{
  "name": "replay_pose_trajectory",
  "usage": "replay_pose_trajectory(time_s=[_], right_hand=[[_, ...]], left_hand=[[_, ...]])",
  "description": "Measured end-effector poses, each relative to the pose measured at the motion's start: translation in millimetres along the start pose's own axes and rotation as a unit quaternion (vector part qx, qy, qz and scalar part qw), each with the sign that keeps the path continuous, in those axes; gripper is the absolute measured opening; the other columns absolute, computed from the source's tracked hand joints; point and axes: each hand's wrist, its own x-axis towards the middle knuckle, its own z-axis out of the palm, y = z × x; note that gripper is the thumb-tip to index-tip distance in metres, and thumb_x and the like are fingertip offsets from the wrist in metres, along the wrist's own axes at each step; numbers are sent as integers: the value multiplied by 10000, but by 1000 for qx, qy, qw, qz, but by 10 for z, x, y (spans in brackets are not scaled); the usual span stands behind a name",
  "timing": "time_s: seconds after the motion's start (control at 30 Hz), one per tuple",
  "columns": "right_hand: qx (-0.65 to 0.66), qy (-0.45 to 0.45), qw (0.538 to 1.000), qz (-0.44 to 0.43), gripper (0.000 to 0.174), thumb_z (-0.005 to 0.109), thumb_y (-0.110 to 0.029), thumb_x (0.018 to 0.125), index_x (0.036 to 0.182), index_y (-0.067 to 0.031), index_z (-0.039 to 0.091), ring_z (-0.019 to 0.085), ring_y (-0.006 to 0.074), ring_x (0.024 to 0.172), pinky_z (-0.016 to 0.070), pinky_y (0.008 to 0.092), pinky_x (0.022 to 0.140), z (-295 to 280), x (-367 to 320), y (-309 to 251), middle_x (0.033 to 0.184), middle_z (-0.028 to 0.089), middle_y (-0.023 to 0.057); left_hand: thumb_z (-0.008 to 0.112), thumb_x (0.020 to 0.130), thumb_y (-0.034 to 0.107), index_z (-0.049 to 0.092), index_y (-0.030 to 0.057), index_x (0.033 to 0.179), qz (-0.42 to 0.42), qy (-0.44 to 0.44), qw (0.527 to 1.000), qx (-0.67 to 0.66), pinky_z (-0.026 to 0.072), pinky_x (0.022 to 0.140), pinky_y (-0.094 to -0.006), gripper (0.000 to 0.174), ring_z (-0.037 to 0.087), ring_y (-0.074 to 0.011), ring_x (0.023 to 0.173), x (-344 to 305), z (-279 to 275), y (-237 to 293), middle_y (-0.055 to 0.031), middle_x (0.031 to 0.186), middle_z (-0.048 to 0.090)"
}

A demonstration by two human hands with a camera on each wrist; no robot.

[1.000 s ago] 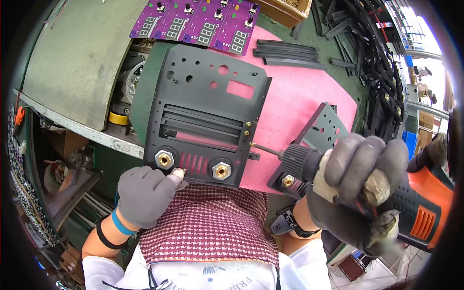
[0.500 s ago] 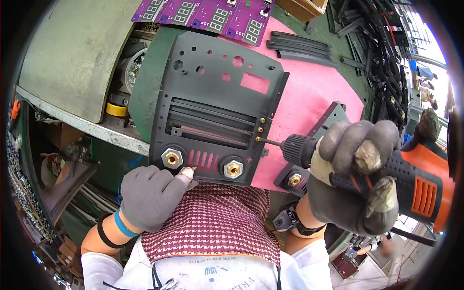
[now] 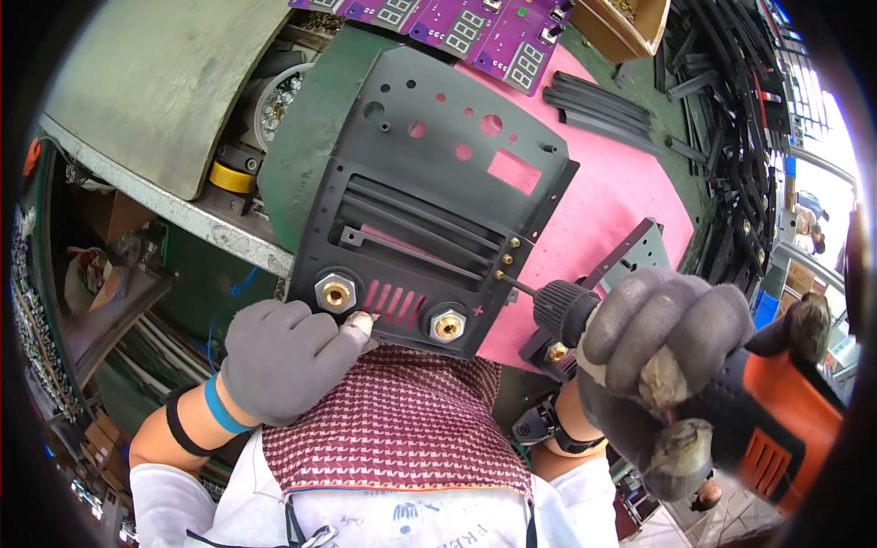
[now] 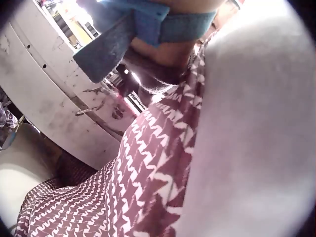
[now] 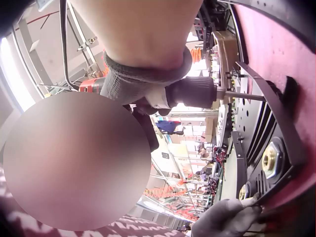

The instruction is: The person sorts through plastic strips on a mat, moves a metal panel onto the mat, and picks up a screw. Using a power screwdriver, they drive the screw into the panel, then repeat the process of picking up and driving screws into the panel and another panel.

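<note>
1. On the pink mat [image 3: 603, 201] that covers the green worktop [image 3: 306, 137], a black panel [image 3: 429, 183] lies flat, its near edge just above a checked cloth [image 3: 393, 420].
2. Gloved, the left hand [image 3: 283, 361] holds the panel's near edge. A bare fingertip rests on top beside the left of two brass sockets [image 3: 335, 293], and the other fingers curl out of sight.
3. Also gloved, the right hand [image 3: 653, 365] is clamped round an orange and black drill [image 3: 786, 416].
4. At the panel's right edge, the drill's bit [image 3: 516, 287] meets the lowest of three brass screws [image 3: 500, 274].
5. Beyond the panel lie purple circuit boards [image 3: 475, 27]. A second black panel [image 3: 630, 260] lies just to the right, partly behind the drill.
</note>
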Motion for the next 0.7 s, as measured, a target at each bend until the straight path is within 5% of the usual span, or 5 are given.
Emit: replay_pose_trajectory(time_s=[0.23, 0.33, 0.4, 0.47, 0.7], right_hand=[[3, -54, 998, 41, 300, 780, -177, 711, 806, -92, 509, 575, 164, 489, 508, 297, 564, -15, 92, -70, 651, 591, 47], [44, -149, 986, 53, 291, 763, -165, 734, 851, -93, 507, 576, 167, 494, 510, 301, 568, -194, 156, -81, 654, 584, 35], [58, -192, 978, 57, 287, 754, -158, 746, 874, -94, 506, 577, 169, 496, 511, 303, 570, -231, 146, -91, 655, 580, 28], [46, -122, 991, -9, 334, 741, -151, 737, 949, -71, 496, 568, 152, 490, 502, 288, 537, -199, 121, -63, 665, 575, 27], [8, 100, 980, -174, 575, 696, -124, 705, 1214, 9, 462, 535, 94, 467, 471, 236, 421, -17, -47, 89, 698, 558, 24]], left_hand=[[716, 724, 277, 673, 99, 858, -29, -64, 993, -92, 363, 437, -289, 227, 512, -165, 529, 285, -243, -50, -13, 585, 444], [750, 758, 327, 630, -15, 1048, -330, 179, 879, -293, 437, 545, -262, 464, 538, -118, 586, 627, -246, -378, -33, 629, 527], [725, 798, 283, 599, -41, 1114, -355, 153, 880, -276, 429, 567, -242, 470, 492, -96, 595, 752, -191, -586, -19, 631, 496], [704, 809, 253, 575, -50, 1150, -412, 35, 813, -410, 429, 578, -235, 474, 464, -96, 592, 866, -57, -550, -17, 639, 475], [656, 841, 260, 616, -45, 966, -367, -31, 872, -323, 456, 586, -319, 332, 567, -178, 618, 958, 38, -462, -104, 670, 584]])
